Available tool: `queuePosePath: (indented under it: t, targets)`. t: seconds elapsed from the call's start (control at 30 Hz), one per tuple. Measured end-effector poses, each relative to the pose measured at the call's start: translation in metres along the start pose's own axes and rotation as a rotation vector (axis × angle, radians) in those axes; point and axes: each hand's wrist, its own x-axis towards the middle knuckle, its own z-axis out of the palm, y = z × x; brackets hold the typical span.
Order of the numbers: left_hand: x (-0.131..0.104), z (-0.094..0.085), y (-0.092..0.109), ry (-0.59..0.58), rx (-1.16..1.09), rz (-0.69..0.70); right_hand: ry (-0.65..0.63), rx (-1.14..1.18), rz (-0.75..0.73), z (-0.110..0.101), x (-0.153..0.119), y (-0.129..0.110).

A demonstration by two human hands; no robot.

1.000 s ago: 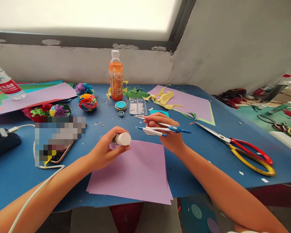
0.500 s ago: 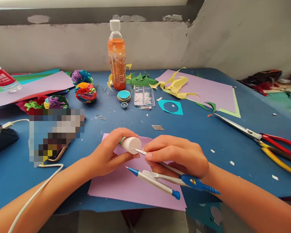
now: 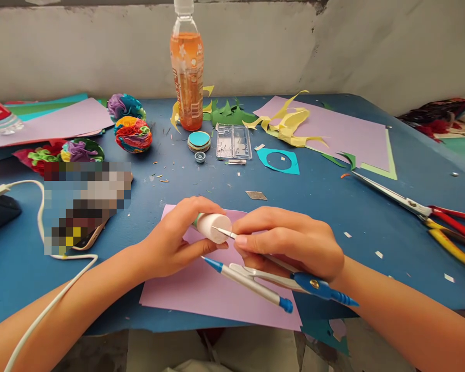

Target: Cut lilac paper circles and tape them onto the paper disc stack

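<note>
My left hand [image 3: 178,237] is wrapped round a small bottle with a white cap [image 3: 214,228], tilted with its cap toward the right. My right hand [image 3: 290,240] pinches one leg of a blue and silver compass [image 3: 313,285], and the tip of that leg meets the end of the cap. The other leg, a mechanical pencil [image 3: 251,285] with a blue tip and end, hangs spread apart over purple paper [image 3: 217,305]. Both hands are above this paper, near the table's front edge.
An orange drink bottle [image 3: 189,77] stands at the back beside a clear case [image 3: 234,141]. Long scissors [image 3: 414,206] lie at the right. A phone [image 3: 101,222], a white cable [image 3: 42,217] and paper flowers [image 3: 134,134] are at the left. Yellow scraps [image 3: 290,124] lie on purple paper.
The view has tilted down slightly, so the back objects sit higher. Both hands keep their holds, and the compass tip remains at the cap.
</note>
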Motion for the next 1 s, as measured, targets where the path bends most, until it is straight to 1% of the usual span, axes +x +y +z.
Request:
queuePosePath:
  t: [0.13,0.3,0.4,0.57,0.73,1.0]
  targets:
    - [-0.001,0.000,-0.001,0.018,-0.014,-0.009,0.041,-0.041,-0.017,-0.001,0.001,0.001]
    - [-0.001,-0.001,-0.002,0.012,-0.012,0.017,-0.019,-0.008,-0.135,0.001,-0.001,0.003]
    - [-0.001,-0.001,-0.003,0.002,-0.009,0.027,-0.003,-0.001,-0.161,0.004,-0.003,0.005]
    - [-0.001,0.000,-0.003,-0.006,-0.012,0.019,-0.011,-0.006,-0.154,0.005,-0.004,0.005]
    - [-0.001,-0.001,-0.002,-0.005,-0.005,0.006,-0.030,-0.041,-0.081,0.002,-0.002,0.000]
    - [-0.002,-0.001,-0.001,0.021,-0.015,-0.017,0.054,-0.011,-0.102,0.003,-0.007,0.019]
